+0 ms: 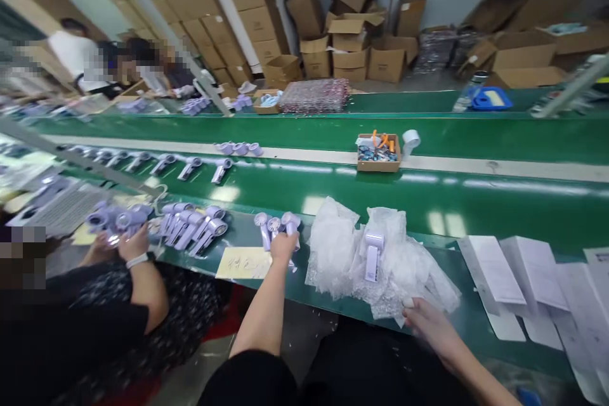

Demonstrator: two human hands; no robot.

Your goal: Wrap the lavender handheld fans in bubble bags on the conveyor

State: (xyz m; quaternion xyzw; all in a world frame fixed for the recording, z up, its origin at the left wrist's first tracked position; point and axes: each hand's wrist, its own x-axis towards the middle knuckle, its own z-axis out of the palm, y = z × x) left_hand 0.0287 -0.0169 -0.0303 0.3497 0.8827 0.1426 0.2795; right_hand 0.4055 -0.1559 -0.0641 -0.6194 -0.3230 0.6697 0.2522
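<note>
1. Left hand (284, 248): fingers closed round a purple fan (291, 222), beside two similar fans (267, 223) on the near bench (342, 311).
2. Right hand (431, 325): thumb and fingers at the lower edge of the bubble bags (330, 260); blurred, cannot tell if pinching.
3. Bubble bags: overlapping, clear, on the near bench. A labelled fan (373, 259) lies on top, head toward the conveyor.
4. Cardboard box (378, 167), open, on the pale strip beyond the green belt: orange-handled items (380, 139) and many small bluish pieces (370, 153). White roll (410, 138) just beside it.
5. Far bench: small carton (266, 110) with light-blue items (271, 99); blue tray (505, 100) with a pale item (491, 98).
6. By the wall: open cartons (385, 65), contents indistinct.
</note>
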